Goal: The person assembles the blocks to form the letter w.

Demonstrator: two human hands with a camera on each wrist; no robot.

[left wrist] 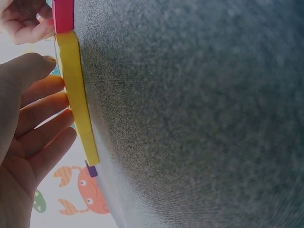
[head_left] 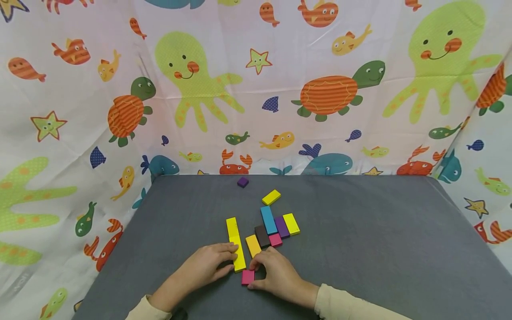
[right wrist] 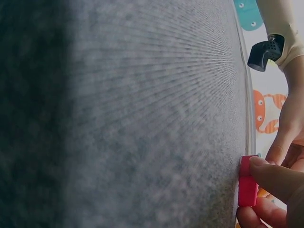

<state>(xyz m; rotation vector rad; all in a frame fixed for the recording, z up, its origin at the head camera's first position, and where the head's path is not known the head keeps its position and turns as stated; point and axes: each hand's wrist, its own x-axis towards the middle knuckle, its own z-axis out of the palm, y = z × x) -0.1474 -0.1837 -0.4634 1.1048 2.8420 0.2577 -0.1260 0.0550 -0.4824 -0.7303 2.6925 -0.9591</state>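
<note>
Two yellow blocks (head_left: 238, 258) lie end to end in a strip. My left hand (head_left: 208, 263) is at the strip's left side, its fairly straight fingers touching the yellow (left wrist: 78, 95) side in the left wrist view. At the strip's near end lies a pink block (head_left: 248, 277), which my right hand (head_left: 280, 276) pinches between thumb and fingers. The right wrist view shows the thumb against the pink block (right wrist: 247, 191). Just beyond the right fingers is an orange-yellow block (head_left: 253, 245), beside a dark brown block (head_left: 262, 236).
Farther right, a blue block (head_left: 269, 220), a purple block (head_left: 282, 226), a yellow block (head_left: 291, 224) and another pink block (head_left: 275, 240) sit clustered. Behind them lie a yellow block (head_left: 271, 197) and a small purple block (head_left: 242, 182). A patterned curtain (head_left: 248, 133) borders the grey table (head_left: 360, 258).
</note>
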